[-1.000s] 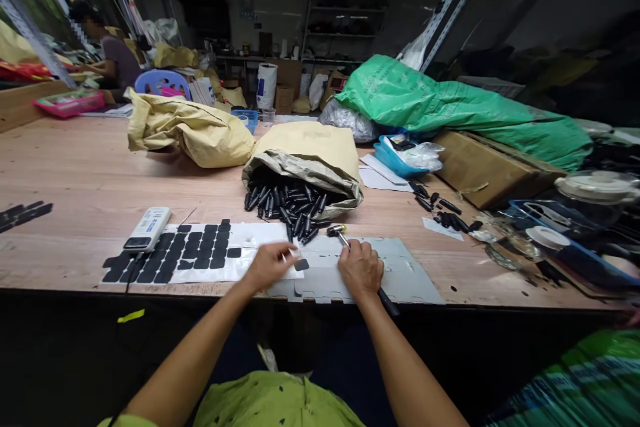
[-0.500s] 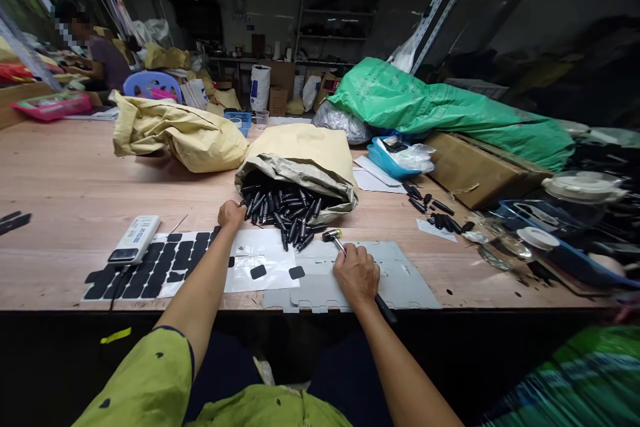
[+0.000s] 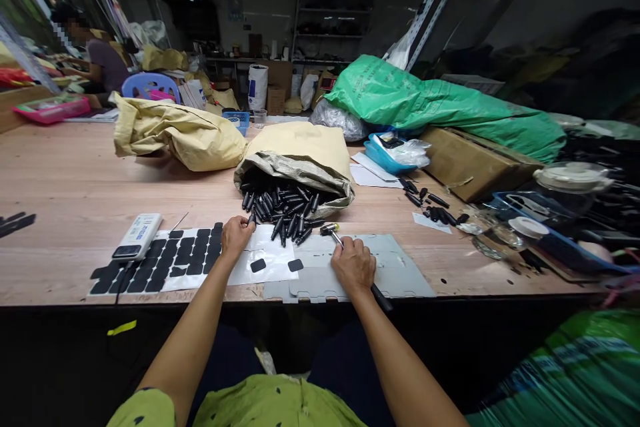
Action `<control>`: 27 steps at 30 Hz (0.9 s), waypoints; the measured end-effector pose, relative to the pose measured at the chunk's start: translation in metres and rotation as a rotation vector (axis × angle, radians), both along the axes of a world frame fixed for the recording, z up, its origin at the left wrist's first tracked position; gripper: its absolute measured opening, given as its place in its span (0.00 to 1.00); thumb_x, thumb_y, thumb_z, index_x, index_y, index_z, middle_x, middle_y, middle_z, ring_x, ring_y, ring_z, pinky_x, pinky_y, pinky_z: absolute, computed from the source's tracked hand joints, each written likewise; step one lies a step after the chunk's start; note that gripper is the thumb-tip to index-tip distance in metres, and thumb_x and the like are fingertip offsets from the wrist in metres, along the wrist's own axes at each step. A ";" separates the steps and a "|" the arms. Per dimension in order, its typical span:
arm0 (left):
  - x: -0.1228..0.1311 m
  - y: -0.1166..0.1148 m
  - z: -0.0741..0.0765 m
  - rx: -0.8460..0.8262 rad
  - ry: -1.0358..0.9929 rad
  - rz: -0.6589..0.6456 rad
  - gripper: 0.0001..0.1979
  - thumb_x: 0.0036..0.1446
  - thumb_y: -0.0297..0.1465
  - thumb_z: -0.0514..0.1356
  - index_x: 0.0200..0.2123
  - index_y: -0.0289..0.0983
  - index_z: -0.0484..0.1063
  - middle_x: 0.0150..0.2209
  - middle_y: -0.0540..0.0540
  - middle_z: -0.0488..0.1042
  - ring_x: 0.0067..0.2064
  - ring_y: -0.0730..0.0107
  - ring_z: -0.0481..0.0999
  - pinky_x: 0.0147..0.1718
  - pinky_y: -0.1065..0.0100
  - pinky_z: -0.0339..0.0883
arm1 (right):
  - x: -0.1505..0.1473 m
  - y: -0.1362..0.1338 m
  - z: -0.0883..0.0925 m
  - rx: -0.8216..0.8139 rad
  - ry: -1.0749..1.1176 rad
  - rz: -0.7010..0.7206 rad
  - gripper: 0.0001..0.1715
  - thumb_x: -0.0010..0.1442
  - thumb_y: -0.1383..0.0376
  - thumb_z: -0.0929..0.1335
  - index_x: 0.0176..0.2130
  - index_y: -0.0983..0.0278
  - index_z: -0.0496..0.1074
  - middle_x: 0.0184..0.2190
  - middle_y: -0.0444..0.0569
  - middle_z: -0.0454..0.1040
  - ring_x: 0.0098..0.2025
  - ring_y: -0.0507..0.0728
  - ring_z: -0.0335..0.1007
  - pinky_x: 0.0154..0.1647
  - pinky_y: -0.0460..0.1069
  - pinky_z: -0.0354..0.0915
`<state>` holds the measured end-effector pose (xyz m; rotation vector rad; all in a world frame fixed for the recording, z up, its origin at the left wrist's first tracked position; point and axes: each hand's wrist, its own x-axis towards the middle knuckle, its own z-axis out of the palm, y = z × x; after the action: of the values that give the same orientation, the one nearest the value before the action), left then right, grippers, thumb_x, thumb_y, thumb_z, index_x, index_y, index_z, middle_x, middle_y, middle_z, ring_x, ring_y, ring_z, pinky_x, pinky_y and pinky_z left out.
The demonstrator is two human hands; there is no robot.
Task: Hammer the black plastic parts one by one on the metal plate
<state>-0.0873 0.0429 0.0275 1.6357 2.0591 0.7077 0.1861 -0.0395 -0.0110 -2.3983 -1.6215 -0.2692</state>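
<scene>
Change: left hand (image 3: 237, 235) has pulled back a little from the sack mouth, now at the pile's left edge, frame centre. Fingertips pinched on one black piece (image 3: 252, 219), slim, tapered look; too small to tell the details. Half a second ago it was further up, against the sack's left corner; a second ago it was over the white sheet. Right hand (image 3: 354, 265) hasn't let go: closed round the hammer (image 3: 337, 239), right of centre, head pointing up-left, dark handle end sticking out below the fist. Reads to me as a pick from the pile with the tool kept ready. Hands well apart, each with its own item.

Two loose black patches, both lying where they were half a second ago: near patch (image 3: 258, 265) on the white sheet (image 3: 275, 253), second patch (image 3: 295, 265) at its border with the grey board (image 3: 395, 260).

Materials: tan sack (image 3: 303, 141) looks woven, creased, mouth rolled to a greyish lining; black pile (image 3: 284, 207) spills out, glossy, elongated, probably plastic. Patch grid (image 3: 163, 260), lower left: matte, rounded squares in rows. Hammer: shiny metal shaft, yellowish face. Board flat with notched lower edge. Tabletop (image 3: 75, 193) pale wood grain.
</scene>
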 end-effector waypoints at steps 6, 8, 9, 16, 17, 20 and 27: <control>0.002 -0.033 -0.007 0.050 -0.131 -0.401 0.09 0.54 0.33 0.61 0.37 0.37 0.77 0.35 0.46 0.76 0.35 0.66 0.74 0.34 0.68 0.65 | 0.000 0.000 0.001 0.001 0.026 -0.004 0.15 0.66 0.62 0.61 0.47 0.65 0.72 0.41 0.54 0.71 0.43 0.60 0.66 0.40 0.52 0.54; 0.008 -0.045 -0.012 0.045 -0.136 -0.552 0.09 0.54 0.34 0.62 0.36 0.37 0.78 0.36 0.46 0.76 0.35 0.66 0.72 0.35 0.67 0.65 | 0.000 0.000 0.001 -0.002 0.035 -0.002 0.15 0.66 0.62 0.61 0.47 0.65 0.72 0.41 0.55 0.71 0.43 0.60 0.66 0.40 0.52 0.54; 0.011 -0.050 -0.015 0.060 -0.116 -0.598 0.09 0.54 0.34 0.62 0.36 0.38 0.78 0.35 0.46 0.75 0.36 0.65 0.72 0.36 0.66 0.64 | 0.000 0.000 0.000 -0.002 0.040 -0.002 0.16 0.66 0.62 0.61 0.47 0.65 0.72 0.41 0.55 0.71 0.43 0.60 0.66 0.40 0.52 0.54; 0.017 -0.058 -0.029 0.180 -0.066 -0.635 0.08 0.51 0.33 0.65 0.36 0.37 0.78 0.34 0.47 0.73 0.39 0.63 0.70 0.39 0.64 0.63 | 0.005 -0.001 0.003 -0.032 0.133 -0.007 0.17 0.64 0.62 0.63 0.48 0.63 0.74 0.43 0.55 0.72 0.44 0.60 0.67 0.42 0.52 0.56; 0.016 -0.058 -0.030 0.183 -0.072 -0.628 0.07 0.51 0.32 0.65 0.35 0.37 0.78 0.34 0.47 0.73 0.39 0.63 0.70 0.39 0.64 0.63 | 0.007 0.000 0.005 -0.051 0.168 -0.004 0.16 0.64 0.62 0.63 0.48 0.63 0.74 0.43 0.54 0.72 0.44 0.60 0.67 0.42 0.52 0.56; 0.016 -0.056 -0.031 0.185 -0.076 -0.606 0.06 0.51 0.31 0.65 0.34 0.38 0.78 0.33 0.47 0.73 0.38 0.63 0.70 0.39 0.64 0.63 | 0.011 -0.001 0.011 -0.089 0.255 0.009 0.15 0.64 0.63 0.62 0.46 0.64 0.75 0.42 0.55 0.73 0.44 0.59 0.67 0.42 0.52 0.57; 0.018 -0.057 -0.028 0.161 -0.081 -0.584 0.06 0.49 0.31 0.67 0.33 0.37 0.78 0.32 0.48 0.74 0.37 0.65 0.71 0.38 0.65 0.62 | -0.020 -0.035 0.014 0.202 0.667 0.263 0.16 0.64 0.60 0.61 0.42 0.64 0.74 0.39 0.52 0.74 0.39 0.56 0.69 0.42 0.50 0.64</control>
<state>-0.0694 -0.0139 -0.0008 2.1172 1.3808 0.7195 0.1662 -0.0741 0.0032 -1.8116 -1.4644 0.3614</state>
